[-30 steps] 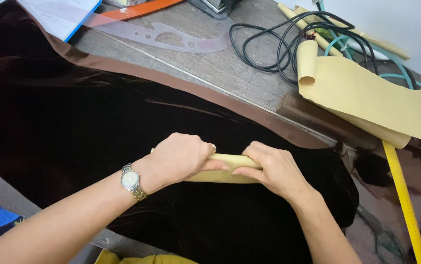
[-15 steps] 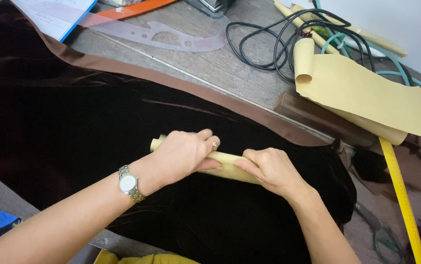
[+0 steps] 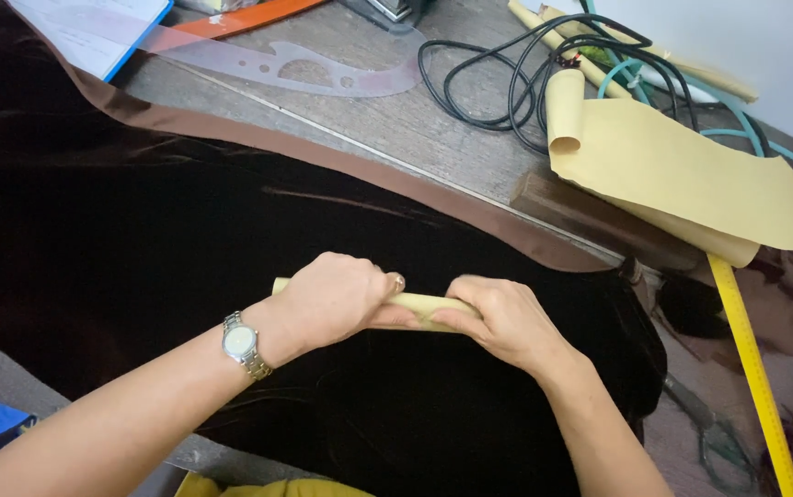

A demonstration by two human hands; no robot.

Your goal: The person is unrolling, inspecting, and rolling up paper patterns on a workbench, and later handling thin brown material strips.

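Observation:
Both hands grip one tight roll of yellowish paper (image 3: 419, 305) that lies across a dark brown velvet cloth (image 3: 120, 239). My left hand (image 3: 337, 296), with a metal watch on its wrist, wraps the roll's left part; a short end sticks out past the knuckles. Over the right part closes my right hand (image 3: 499, 322), thumb pressed along the roll. The cloth covers most of the grey wooden table (image 3: 415, 129), and its lighter brown edge runs diagonally behind the hands.
A curled sheet of yellowish pattern paper (image 3: 691, 175) lies at the right, over black cables (image 3: 507, 74) and a teal hose. A clear curve ruler (image 3: 304, 69) and an orange ruler sit at the back. A yellow measuring stick (image 3: 751, 368) and scissors (image 3: 705, 428) lie at the right.
The roll has stayed in both hands; the hands have turned slightly on it and shifted a little along the cloth. The cloth has not visibly moved.

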